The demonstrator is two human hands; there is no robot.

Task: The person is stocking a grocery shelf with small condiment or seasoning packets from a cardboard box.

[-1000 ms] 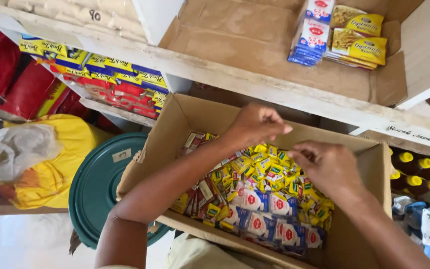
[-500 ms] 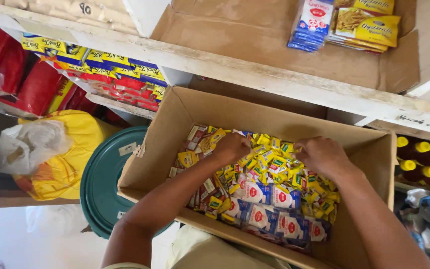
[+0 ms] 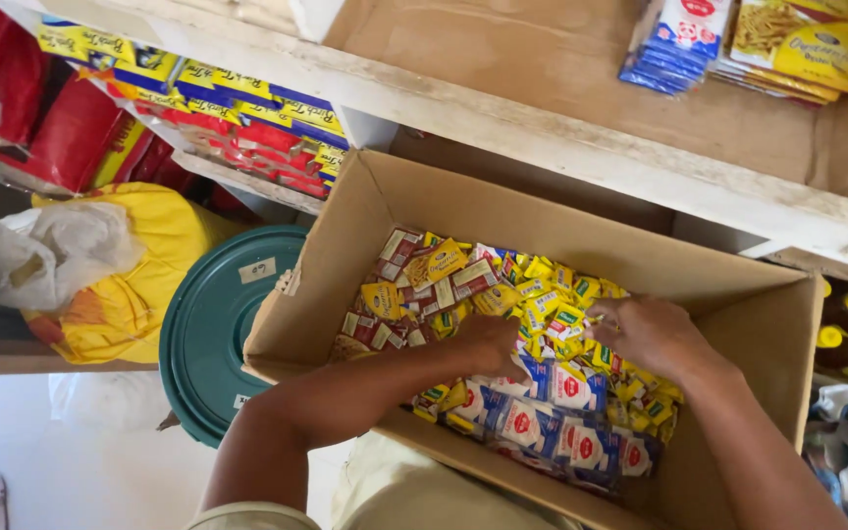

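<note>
Hands, 2: left grip (image 3: 491,341) & right grip (image 3: 646,332) buried in sachets (image 3: 552,294), 1 cardboard box (image 3: 503,211); closure can't tell.

Pale wooden shelf (image 3: 561,147) spans above; green round lid (image 3: 218,324) stands over a light floor (image 3: 71,471).

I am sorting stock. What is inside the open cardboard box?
The cardboard box holds many small sachets: yellow, red-brown and blue-white. Both hands, left hand and right hand, rest on the pile. Lower layers and the box bottom are covered.
</note>
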